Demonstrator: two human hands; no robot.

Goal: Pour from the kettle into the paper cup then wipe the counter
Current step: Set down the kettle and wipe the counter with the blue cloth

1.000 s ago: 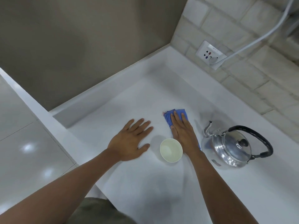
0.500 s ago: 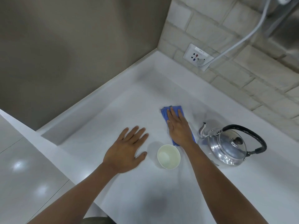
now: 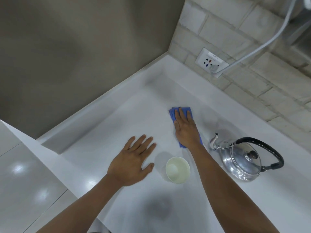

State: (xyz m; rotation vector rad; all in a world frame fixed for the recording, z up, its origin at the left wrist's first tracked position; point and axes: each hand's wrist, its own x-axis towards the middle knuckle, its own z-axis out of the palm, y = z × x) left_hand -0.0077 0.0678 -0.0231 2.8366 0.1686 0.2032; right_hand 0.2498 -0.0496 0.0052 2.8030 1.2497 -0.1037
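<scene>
Blue cloth farther from cup

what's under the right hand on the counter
A folded blue cloth, pressed flat by the right hand. Its far edge and near corner show; the middle is covered.

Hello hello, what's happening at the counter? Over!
Right hand flat on blue cloth, wiping. Left hand flat on counter. Paper cup upright near forearm; kettle parked right. Over.
</scene>
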